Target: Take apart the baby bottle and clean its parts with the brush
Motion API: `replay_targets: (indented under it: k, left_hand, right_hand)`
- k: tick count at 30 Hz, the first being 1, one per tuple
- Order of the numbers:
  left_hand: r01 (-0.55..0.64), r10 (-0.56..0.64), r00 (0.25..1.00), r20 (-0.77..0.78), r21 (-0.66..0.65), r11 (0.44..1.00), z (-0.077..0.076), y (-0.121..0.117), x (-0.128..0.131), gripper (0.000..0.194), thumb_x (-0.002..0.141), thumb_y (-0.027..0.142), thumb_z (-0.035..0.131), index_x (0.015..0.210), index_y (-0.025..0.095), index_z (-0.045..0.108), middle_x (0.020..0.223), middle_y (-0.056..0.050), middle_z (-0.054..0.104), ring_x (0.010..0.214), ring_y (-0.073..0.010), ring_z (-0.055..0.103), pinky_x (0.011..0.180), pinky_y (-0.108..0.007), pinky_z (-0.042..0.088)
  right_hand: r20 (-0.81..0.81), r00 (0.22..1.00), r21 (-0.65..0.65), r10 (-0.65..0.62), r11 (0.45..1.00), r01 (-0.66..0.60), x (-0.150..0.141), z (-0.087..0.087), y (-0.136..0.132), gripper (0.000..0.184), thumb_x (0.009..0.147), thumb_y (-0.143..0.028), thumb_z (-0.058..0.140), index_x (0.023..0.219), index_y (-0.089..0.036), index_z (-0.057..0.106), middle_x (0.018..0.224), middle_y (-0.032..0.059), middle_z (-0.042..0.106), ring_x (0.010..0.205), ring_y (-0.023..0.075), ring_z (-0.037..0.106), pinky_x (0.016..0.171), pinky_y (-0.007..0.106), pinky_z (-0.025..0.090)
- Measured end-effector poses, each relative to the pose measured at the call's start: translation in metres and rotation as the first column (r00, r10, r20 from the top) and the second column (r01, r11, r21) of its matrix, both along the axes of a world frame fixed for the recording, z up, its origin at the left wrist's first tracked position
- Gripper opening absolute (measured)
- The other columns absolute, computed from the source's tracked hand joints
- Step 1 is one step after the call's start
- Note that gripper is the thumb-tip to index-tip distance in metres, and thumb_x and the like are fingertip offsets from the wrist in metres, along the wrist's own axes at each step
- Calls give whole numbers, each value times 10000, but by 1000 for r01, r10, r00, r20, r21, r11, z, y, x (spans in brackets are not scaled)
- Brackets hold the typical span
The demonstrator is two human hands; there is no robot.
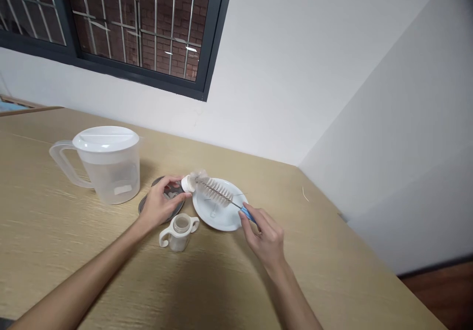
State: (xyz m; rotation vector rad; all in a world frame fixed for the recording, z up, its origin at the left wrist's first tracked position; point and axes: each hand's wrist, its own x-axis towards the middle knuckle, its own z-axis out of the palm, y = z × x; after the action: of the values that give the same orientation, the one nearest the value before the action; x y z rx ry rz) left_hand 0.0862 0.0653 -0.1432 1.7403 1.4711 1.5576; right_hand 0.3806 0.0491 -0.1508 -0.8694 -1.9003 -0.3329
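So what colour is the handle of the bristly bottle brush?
Blue, on the bristly bottle brush's handle, seen in the head view.

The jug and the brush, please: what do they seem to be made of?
Jug: probably frosted translucent plastic, since its wall is cloudy, with an opaque white lid. Brush: pale bristles on a thin dark stem, likely wire, with a blue handle, probably plastic.
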Motion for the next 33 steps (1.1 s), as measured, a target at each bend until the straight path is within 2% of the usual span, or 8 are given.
replay_targets:
  k: [9, 18, 25, 29, 33]
  left_hand:
    - [1, 0, 1000, -22, 25, 1000, 1, -3, 2, 420, 752, 469, 742, 1067, 208, 650, 1098, -72, 702, 971, -225, 656, 893, -358, 494]
    - [-21, 22, 1000, -22, 26, 999, 1, -1, -1, 417, 748, 469, 750, 1063, 211, 660, 1074, -65, 705, 961, -221, 653, 880, -365, 498]
    - [-42, 43, 998, -38, 28, 999, 1, 0, 0, 407, 742, 459, 756, 1057, 217, 673, 1061, -58, 712, 957, -220, 656, 866, -365, 500]
    - [-42, 45, 998, -52, 43, 998, 1, -2, 1, 385, 749, 450, 754, 1051, 226, 672, 1065, -49, 714, 960, -214, 656, 871, -362, 501]
    - [-40, 45, 997, -60, 72, 997, 0, -3, 0, 381, 761, 449, 747, 1061, 229, 665, 1077, -45, 711, 956, -210, 655, 872, -362, 501]
  right_hand:
    - [100, 994, 82, -44, 996, 36, 9, 2, 2, 343, 861, -123, 647, 1199, -179, 632, 836, 51, 703, 702, 144, 648, 687, 269, 512]
    - [67, 993, 105, -95, 991, 88, 15, 5, 3, 262, 852, -153, 656, 1112, -187, 672, 839, 49, 711, 710, 148, 657, 708, 273, 515]
    - [-17, 1000, 53, 6, 999, -5, 11, 4, 2, 345, 817, -69, 681, 1144, -173, 646, 890, 64, 704, 755, 150, 652, 715, 282, 527]
    - [8, 1000, 53, 25, 998, -25, 7, 4, 0, 358, 818, -61, 681, 1158, -166, 639, 871, 58, 699, 746, 144, 651, 705, 269, 523]
    - [68, 998, 93, -10, 996, 3, 8, 4, -1, 372, 812, -61, 691, 1166, -161, 633, 853, 50, 703, 723, 139, 649, 698, 263, 511]
